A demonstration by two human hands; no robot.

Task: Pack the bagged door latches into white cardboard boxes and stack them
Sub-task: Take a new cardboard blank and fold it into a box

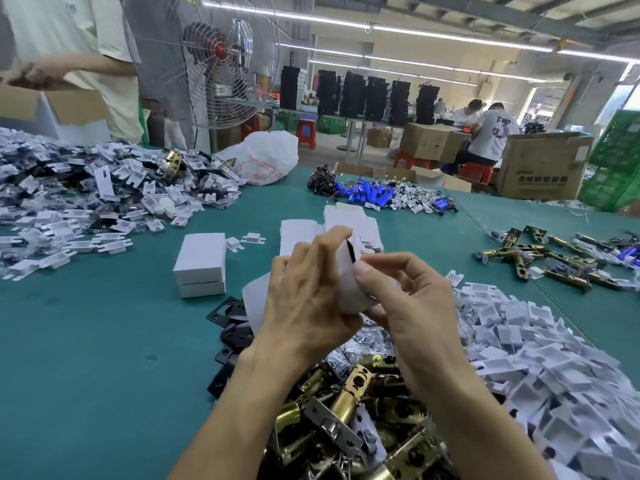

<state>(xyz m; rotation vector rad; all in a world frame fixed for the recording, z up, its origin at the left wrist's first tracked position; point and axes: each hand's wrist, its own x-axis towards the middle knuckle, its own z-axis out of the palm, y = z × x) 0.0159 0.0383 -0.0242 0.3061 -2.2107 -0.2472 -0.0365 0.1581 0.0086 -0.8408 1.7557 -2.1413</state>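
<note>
— While we hold it above the green table [104, 341], where's the white box [349, 282]?
— Between our hands: left hand [304, 303] wrapped round it, right hand [408, 306] pinching its flap. Two closed boxes [201, 265] sit stacked just left.

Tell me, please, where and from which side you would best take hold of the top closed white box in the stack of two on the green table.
Grip the top white box across its two long side walls, coming from above. It lies flat and closed on the lower box, with bare green table on both sides.
</note>
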